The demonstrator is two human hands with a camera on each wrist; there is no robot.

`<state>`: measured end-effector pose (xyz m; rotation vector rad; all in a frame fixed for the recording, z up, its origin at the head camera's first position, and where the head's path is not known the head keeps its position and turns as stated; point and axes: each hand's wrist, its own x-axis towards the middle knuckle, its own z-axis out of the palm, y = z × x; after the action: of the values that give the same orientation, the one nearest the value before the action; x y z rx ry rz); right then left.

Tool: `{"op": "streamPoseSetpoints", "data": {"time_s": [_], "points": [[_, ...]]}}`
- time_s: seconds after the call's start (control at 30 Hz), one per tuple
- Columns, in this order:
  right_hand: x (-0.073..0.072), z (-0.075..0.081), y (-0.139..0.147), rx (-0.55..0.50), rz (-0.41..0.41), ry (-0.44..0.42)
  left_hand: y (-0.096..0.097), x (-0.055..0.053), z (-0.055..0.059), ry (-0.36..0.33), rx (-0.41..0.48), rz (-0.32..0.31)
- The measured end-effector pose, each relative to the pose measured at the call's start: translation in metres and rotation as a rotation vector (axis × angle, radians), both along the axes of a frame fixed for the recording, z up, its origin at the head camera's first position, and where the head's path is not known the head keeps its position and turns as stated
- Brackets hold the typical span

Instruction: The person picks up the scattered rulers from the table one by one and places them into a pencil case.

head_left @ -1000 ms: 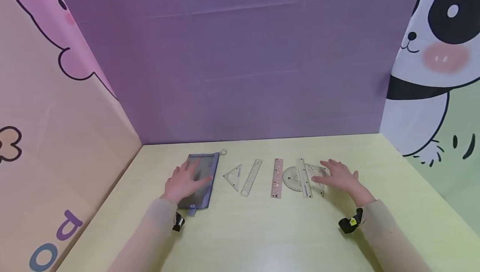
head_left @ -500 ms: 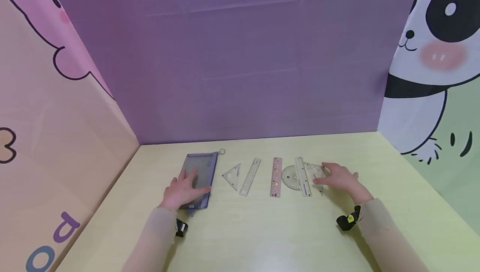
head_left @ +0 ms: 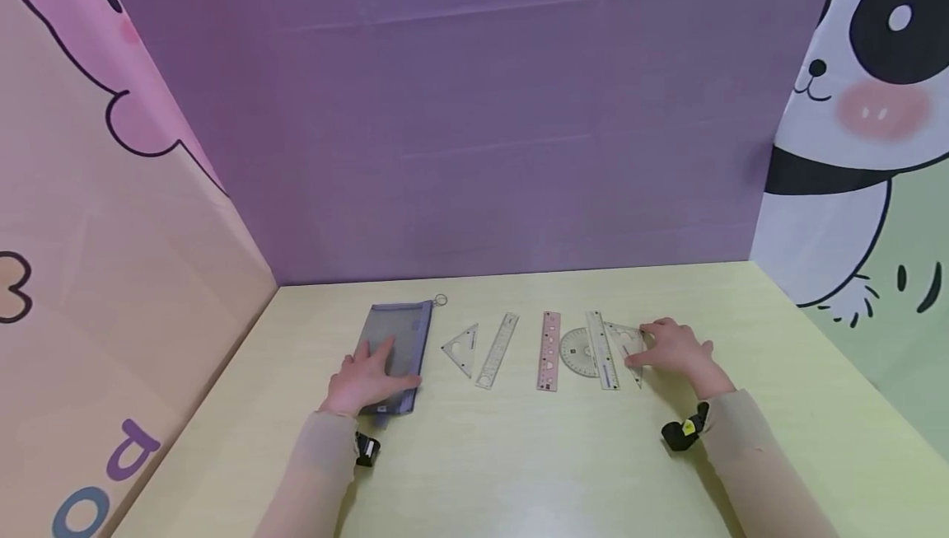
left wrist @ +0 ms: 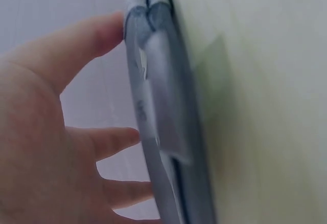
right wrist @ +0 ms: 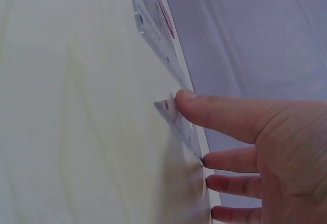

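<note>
My left hand (head_left: 363, 381) rests with spread fingers on a grey mesh zip pouch (head_left: 400, 328) with a purple border. In the left wrist view the thumb and fingertips touch the pouch (left wrist: 163, 101), which is seen almost edge-on. Over at the right, my right hand (head_left: 678, 353) touches a clear set square (head_left: 621, 336) with thumb and index finger. The right wrist view has the thumb and index tip at separate spots on this set square (right wrist: 180, 124), the fingers nearly straight. Left of it, a clear ruler (head_left: 603, 353) overlaps a round protractor (head_left: 576, 353).
A pink ruler (head_left: 548, 353) lies left of the protractor. Between it and the pouch are another clear ruler (head_left: 497, 351) and a smaller set square (head_left: 461, 349). A purple backdrop (head_left: 482, 126) stands behind the pale table (head_left: 519, 456), with printed panels at both sides.
My left hand has come back toward me over the pouch, its fingers lower. The right thumb has drawn a little closer to the index finger on the set square. The tools stay in place.
</note>
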<state>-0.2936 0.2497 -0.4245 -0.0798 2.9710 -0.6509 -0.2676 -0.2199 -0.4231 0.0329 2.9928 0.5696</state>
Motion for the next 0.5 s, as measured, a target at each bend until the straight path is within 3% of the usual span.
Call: {"op": "streamPoseSetpoints", "data": {"time_s": [0.27, 0.5], "points": [[0.0021, -0.0022, 0.0000, 0.004, 0.008, 0.010, 0.0084, 0.0025, -0.0002, 0.028, -0.054, 0.009], [0.0017, -0.0028, -0.0003, -0.011, 0.007, 0.031, 0.0088, 0.0011, 0.0000, 0.030, -0.032, 0.011]]}}
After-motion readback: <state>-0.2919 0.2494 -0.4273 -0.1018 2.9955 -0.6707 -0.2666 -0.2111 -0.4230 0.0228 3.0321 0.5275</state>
